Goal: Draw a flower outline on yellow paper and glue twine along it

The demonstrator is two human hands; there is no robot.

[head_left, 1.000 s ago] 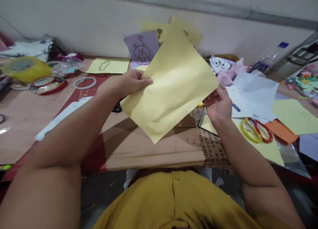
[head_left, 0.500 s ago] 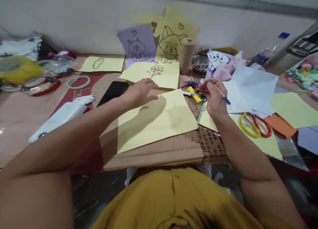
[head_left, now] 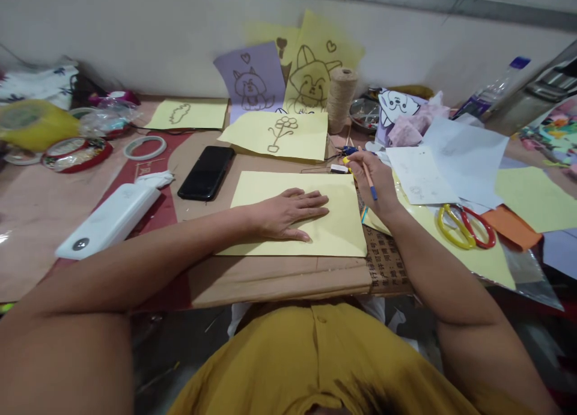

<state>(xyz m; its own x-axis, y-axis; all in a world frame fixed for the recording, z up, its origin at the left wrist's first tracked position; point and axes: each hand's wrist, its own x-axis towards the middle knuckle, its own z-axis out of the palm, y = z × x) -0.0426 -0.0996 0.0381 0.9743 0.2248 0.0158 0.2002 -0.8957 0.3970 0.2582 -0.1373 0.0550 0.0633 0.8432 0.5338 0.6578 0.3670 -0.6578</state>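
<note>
A blank sheet of yellow paper (head_left: 342, 223) lies on the cardboard in front of me. My left hand (head_left: 295, 214) rests flat on it, fingers spread. At the sheet's right edge, my right hand (head_left: 376, 184) is closed round a pencil (head_left: 369, 178) with a blue end; its tip is hidden by the fingers. Behind the sheet lies a yellow paper with a flower drawing (head_left: 283, 133). A white eraser (head_left: 339, 169) sits just left of my right hand, and a glue stick is mostly covered by that hand.
A black phone (head_left: 206, 173) and a white power bank (head_left: 108, 220) lie to the left. Scissors (head_left: 466, 226) with yellow and red handles rest on papers at right. Twine (head_left: 341, 99) stands at the back beside fox drawings (head_left: 311, 72) leaning on the wall.
My left hand has come down flat onto the yellow sheet, which now lies straighter, its lower edge nearly level. My right hand has shifted slightly left and down with the pencil, over the glue stick.
</note>
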